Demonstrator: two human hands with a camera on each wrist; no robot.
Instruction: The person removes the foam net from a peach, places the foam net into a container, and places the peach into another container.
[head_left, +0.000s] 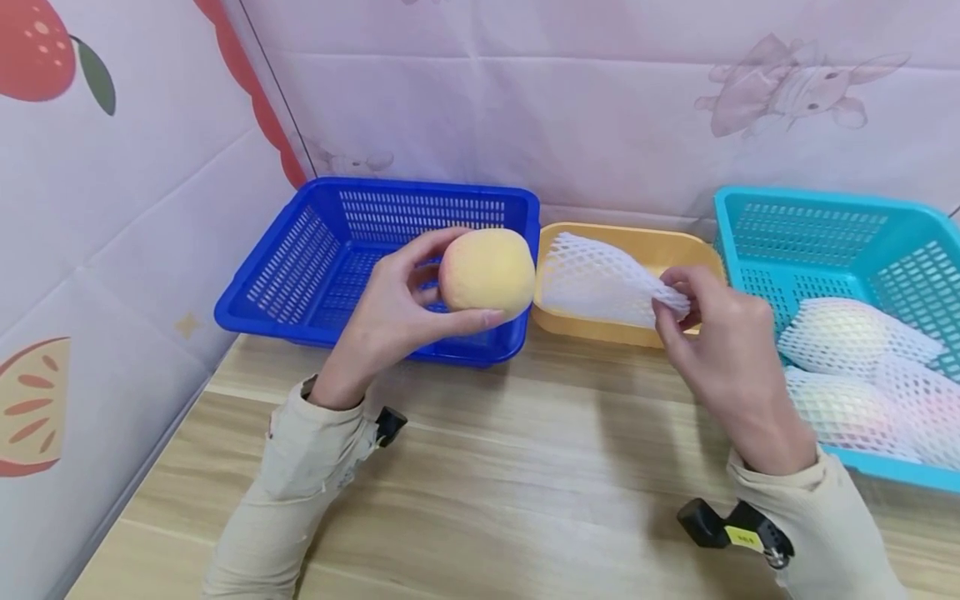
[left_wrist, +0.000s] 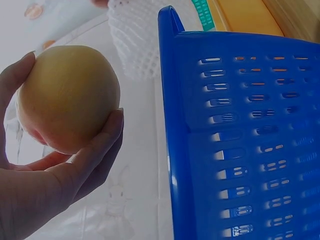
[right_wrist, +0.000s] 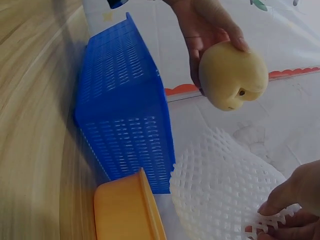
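Note:
My left hand (head_left: pixel 390 304) grips a yellow peach (head_left: pixel 491 273) with a pink blush, thumb below and fingers around its far side. It is held up over the right part of the blue basket (head_left: pixel 258 321). In the right wrist view the stem hollow of the peach (right_wrist: pixel 232 75) shows. My right hand (head_left: pixel 723 358) pinches one end of a white foam net sleeve (head_left: pixel 596 275). The sleeve hangs slack above the yellow bin (head_left: pixel 600 332), its wide end toward the peach and apart from it.
At the right, a turquoise basket (head_left: pixel 795 200) contains several peaches in foam nets (head_left: pixel 840 333). Blue basket, yellow bin and turquoise basket stand in a row on the wooden table (head_left: pixel 510 500), against a printed cloth wall (head_left: pixel 480 108). Both wrists carry small black devices (head_left: pixel 738 529).

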